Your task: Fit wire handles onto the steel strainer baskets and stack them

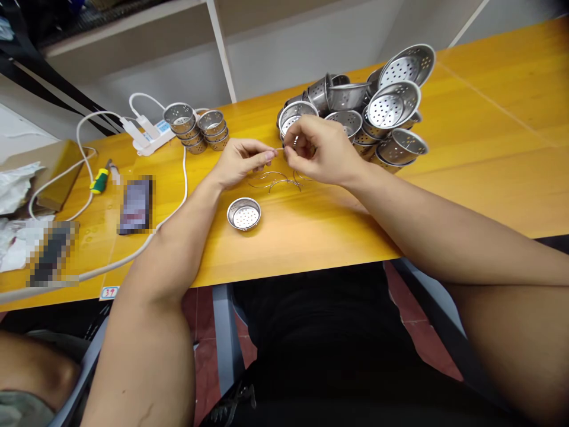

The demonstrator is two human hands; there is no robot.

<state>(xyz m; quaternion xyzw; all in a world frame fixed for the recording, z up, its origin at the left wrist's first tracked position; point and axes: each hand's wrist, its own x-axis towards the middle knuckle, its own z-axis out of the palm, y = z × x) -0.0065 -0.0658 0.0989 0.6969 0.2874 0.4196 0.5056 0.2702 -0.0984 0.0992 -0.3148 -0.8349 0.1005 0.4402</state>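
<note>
Near the centre of the frame, the left hand (242, 161) and right hand (324, 151) pinch a thin piece (280, 149) between their fingertips (perhaps wire, but too small to tell), a grip that seems apt for something so slight. Curved wires (284, 181) lie just below, presumably for easy reach. One perforated cup (244, 214) sits apart, lower down; the cup pile (349, 98), right of upper centre, probably nests to save room.

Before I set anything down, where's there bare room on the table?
The table is bare right of the cup pile, beyond the right forearm, and between the lone cup and that forearm. It's crowded around the left hand, right hand and wires, and leftward by the screwdriver and power strip.
</note>
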